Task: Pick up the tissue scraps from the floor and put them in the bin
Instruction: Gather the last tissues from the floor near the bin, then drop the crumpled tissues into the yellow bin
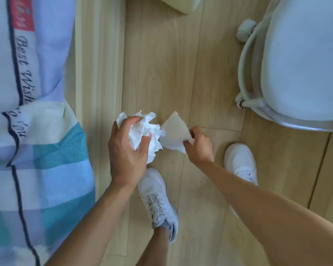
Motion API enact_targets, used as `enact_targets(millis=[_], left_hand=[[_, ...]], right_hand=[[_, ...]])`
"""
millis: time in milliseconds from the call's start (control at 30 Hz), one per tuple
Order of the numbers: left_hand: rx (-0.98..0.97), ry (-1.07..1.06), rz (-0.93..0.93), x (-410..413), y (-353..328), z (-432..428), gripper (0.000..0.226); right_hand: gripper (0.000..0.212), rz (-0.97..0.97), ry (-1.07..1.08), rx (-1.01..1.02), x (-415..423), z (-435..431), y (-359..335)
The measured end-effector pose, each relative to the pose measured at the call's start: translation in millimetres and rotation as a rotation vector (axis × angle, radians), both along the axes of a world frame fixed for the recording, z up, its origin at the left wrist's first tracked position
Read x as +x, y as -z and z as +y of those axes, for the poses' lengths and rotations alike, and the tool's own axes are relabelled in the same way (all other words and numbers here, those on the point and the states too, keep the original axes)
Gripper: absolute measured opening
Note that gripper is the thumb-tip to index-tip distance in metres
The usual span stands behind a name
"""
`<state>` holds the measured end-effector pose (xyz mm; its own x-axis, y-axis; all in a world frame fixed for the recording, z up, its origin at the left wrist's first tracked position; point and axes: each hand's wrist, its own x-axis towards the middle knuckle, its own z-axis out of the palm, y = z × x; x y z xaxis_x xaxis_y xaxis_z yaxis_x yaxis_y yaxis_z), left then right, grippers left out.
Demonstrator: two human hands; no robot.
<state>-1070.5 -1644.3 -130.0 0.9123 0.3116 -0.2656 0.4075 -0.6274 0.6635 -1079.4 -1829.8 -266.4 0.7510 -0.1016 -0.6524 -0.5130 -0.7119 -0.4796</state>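
My left hand (126, 150) is closed around a crumpled wad of white tissue scraps (148, 131), held above the wooden floor. My right hand (199, 145) pinches a flatter, triangular tissue piece (174, 132) by its lower corner. That piece touches the right side of the wad. No bin is in view, and I see no loose scraps on the visible floor.
A bed with a striped, lettered blanket (31, 131) fills the left side. A white chair on castors (300, 60) stands at the upper right. A pale cushion-like object (181, 4) lies at the top edge. My white shoes (158, 196) stand on the floorboards below my hands.
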Motion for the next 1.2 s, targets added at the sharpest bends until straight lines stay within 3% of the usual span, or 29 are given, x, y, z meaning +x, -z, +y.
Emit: enact_targets(millis=[100, 300, 433, 533, 733, 867, 1033, 1200], left_hand=[[-0.031, -0.017, 0.04, 30, -31, -12, 0.029], [-0.101, -0.112, -0.051, 125, -141, -58, 0.032], [-0.294, -0.242, -0.067, 189, -218, -88, 0.036], [-0.466, -0.36, -0.074, 232, -250, -99, 0.046], [-0.544, -0.567, -0.053, 310, -220, -85, 0.031], [-0.404, -0.51, -0.038, 364, -182, -64, 0.033], [-0.281, -0.397, 0.207, 426, -123, -48, 0.045], [-0.316, -0.407, 0.296, 465, -92, -59, 0.059]], right_hand=[[0.026, -0.02, 0.346, 0.308, 52, -2, -76], [0.009, -0.126, 0.418, 0.761, 156, -10, -254], [0.012, -0.137, 0.392, 0.794, 222, -19, -338], [0.03, -0.203, 0.268, 0.745, 271, -27, -374], [0.067, -0.224, 0.02, 0.603, 332, -21, -367], [0.079, -0.291, 0.202, 0.673, 336, -20, -340], [0.077, -0.302, 0.38, 0.597, 319, -42, -311], [0.076, -0.266, 0.54, 0.553, 296, -68, -290]])
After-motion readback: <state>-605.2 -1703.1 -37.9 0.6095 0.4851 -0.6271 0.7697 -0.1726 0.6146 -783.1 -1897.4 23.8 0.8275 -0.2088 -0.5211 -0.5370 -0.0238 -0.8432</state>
